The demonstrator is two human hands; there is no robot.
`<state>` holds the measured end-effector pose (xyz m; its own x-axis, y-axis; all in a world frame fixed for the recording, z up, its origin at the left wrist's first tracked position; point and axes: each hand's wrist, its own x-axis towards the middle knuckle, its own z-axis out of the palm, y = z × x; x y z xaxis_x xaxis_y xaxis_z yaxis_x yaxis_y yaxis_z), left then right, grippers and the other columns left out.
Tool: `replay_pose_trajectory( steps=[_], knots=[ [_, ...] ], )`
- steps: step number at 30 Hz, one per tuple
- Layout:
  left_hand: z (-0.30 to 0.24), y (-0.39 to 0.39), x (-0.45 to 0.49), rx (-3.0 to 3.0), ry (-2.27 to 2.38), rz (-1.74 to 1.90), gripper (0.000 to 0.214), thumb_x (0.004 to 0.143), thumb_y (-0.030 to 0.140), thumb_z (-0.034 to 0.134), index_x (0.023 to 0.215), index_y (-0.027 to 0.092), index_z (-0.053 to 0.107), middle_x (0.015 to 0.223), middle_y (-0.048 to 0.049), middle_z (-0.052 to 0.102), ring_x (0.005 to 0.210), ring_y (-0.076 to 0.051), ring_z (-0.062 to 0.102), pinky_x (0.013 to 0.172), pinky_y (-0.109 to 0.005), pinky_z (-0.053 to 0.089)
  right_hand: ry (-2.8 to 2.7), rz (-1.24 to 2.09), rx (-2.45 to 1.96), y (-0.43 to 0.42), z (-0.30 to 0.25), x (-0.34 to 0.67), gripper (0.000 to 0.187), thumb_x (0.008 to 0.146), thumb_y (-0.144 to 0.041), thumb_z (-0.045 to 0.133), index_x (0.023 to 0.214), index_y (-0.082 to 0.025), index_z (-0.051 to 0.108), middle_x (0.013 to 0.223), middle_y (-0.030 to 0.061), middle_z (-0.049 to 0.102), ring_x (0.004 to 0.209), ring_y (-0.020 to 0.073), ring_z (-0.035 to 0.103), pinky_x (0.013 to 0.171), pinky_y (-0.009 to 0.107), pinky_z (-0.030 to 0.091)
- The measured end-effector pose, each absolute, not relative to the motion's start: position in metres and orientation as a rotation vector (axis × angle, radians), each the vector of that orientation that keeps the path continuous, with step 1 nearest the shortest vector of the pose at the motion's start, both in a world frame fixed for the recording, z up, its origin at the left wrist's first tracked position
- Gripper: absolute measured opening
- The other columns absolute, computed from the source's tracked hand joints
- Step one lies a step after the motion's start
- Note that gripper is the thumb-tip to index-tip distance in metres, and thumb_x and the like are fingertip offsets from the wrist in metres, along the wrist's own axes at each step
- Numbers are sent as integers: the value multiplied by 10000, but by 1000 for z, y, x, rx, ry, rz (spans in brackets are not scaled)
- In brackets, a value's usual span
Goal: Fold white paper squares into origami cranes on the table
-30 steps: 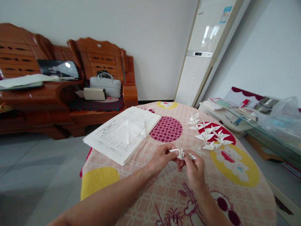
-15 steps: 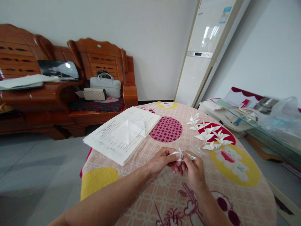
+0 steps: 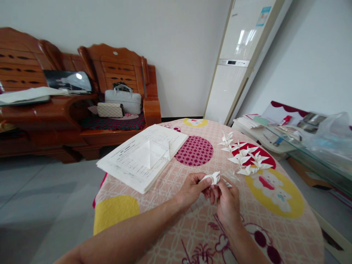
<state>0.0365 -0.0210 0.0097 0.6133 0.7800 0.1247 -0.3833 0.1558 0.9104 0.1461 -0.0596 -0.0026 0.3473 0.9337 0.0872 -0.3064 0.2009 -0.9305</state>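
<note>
A small folded white paper piece [image 3: 213,178] is held above the round table [image 3: 286,234] between both hands. My left hand [image 3: 192,190] pinches its left end with thumb and fingers. My right hand [image 3: 227,203] pinches it from below on the right, fingers curled. Several finished white paper cranes [image 3: 243,156] lie in a row on the cloth just beyond the hands, to the right. A thick stack of printed paper sheets [image 3: 143,156] with a folded white square on top lies at the table's left.
The table wears a pink cloth with red and yellow circles. A wooden bench [image 3: 118,106] with two handbags stands behind it. A tall white air conditioner [image 3: 239,62] is at the back. A glass shelf [image 3: 299,143] with clutter is to the right.
The paper piece has been turned and lifted slightly between the fingers; both hands have stayed in the same place above the table.
</note>
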Motion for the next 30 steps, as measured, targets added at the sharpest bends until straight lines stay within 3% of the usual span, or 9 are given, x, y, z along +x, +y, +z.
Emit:
replay_pose_trajectory(
  steps=[12, 22, 30],
  knots=[
    [9, -11, 22, 924, 377, 655, 378, 755, 442, 717, 671, 93, 596, 570, 3, 547, 460, -62, 481, 453, -176, 379, -825, 1342, -903, -64, 10, 156, 348, 831, -403, 632, 596, -158, 554, 406, -96, 336, 280, 48, 341, 300, 173, 284],
    [8, -2, 8, 910, 378, 431, 346, 739, 390, 734, 664, 77, 609, 585, -6, 569, 411, -61, 502, 403, -175, 390, -898, 1604, -853, -64, 10, 169, 356, 836, -416, 632, 609, -167, 516, 399, -103, 330, 251, 51, 333, 272, 165, 263],
    [9, -1, 8, 881, 374, 421, 330, 725, 376, 746, 685, 74, 617, 594, -7, 571, 419, -65, 502, 395, -173, 394, -899, 1629, -834, -63, 8, 171, 349, 841, -404, 629, 614, -169, 507, 396, -105, 330, 255, 56, 341, 275, 167, 274]
  ],
)
